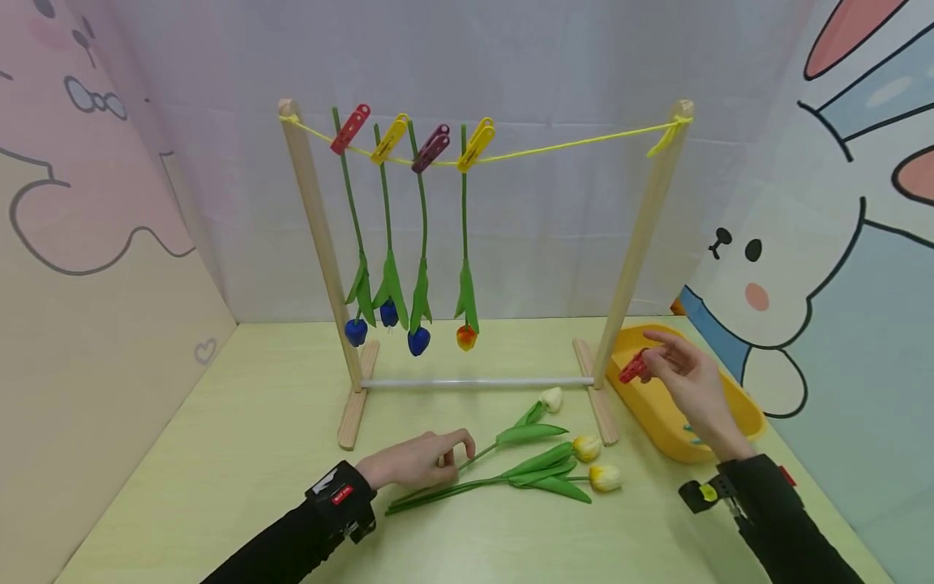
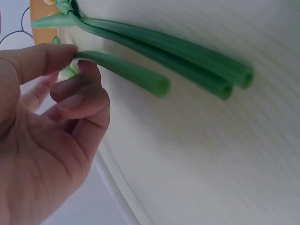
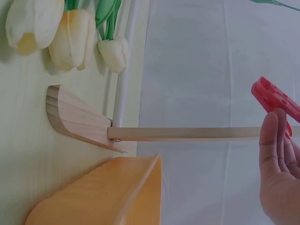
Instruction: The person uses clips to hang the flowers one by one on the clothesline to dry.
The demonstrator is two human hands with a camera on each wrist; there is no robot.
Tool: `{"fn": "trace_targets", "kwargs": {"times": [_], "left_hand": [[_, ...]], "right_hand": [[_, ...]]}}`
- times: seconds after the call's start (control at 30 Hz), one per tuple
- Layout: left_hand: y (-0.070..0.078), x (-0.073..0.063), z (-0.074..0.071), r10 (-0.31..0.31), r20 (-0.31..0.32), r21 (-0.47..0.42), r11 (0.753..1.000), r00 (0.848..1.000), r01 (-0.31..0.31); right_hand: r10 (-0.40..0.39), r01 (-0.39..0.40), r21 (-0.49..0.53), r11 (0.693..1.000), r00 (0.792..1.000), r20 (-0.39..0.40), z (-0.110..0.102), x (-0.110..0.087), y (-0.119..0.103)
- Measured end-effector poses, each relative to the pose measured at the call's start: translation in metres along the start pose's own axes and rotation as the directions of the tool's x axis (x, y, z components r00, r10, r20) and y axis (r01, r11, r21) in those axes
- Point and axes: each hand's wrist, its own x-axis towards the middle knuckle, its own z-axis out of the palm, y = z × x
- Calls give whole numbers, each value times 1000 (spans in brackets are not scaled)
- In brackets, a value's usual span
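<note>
My left hand (image 1: 422,462) pinches the green stem (image 2: 122,71) of a white tulip (image 1: 550,399) low over the table, its leaves pointing to the right. Beside it lie two yellow-and-white tulips (image 1: 587,447), their stems together near my fingers. Over the orange bin, my right hand (image 1: 689,385) holds a red clothespin (image 1: 633,367) between thumb and fingertips. The same red clothespin (image 3: 276,98) shows in the right wrist view, raised beside a wooden post.
A wooden drying rack (image 1: 642,243) stands ahead with a yellow string (image 1: 569,147) across it. Several tulips hang head down on its left half, each under a clothespin (image 1: 476,144). The orange bin (image 1: 649,405), right of the rack, contains small blue-green pieces.
</note>
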Motion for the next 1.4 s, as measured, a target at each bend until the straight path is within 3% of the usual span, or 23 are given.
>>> {"fn": "trace_targets", "kwargs": {"times": [0.23, 0.4, 0.67, 0.77, 0.9, 1.1, 1.27, 1.4], "left_hand": [[-5, 4, -6, 91, 105, -94, 992, 990, -81], [-5, 4, -9, 135, 136, -160, 981, 981, -113], [1, 6, -16, 204, 142, -246, 955, 969, -165], [2, 8, -17, 219, 111, -253, 950, 969, -186], [5, 11, -20, 276, 45, -245, 935, 960, -257], [12, 14, -22, 315, -123, -270, 902, 941, -337], [19, 18, -22, 300, -256, -298, 880, 919, -370], [25, 21, -25, 307, -351, -314, 851, 884, -420]], "right_hand": [[-38, 44, 94, 995, 997, -63, -1, 1, -1], [-55, 78, 203, 976, 992, -117, -2, 2, -3], [-85, 123, 247, 961, 984, -158, -3, 4, -6], [-99, 141, 256, 956, 981, -170, -4, 5, -7], [-123, 168, 255, 952, 975, -185, -5, 7, -9], [-151, 194, 232, 953, 970, -190, -6, 10, -16], [-161, 208, 239, 949, 966, -203, -7, 14, -21], [-162, 212, 232, 950, 963, -217, -7, 16, -24]]}}
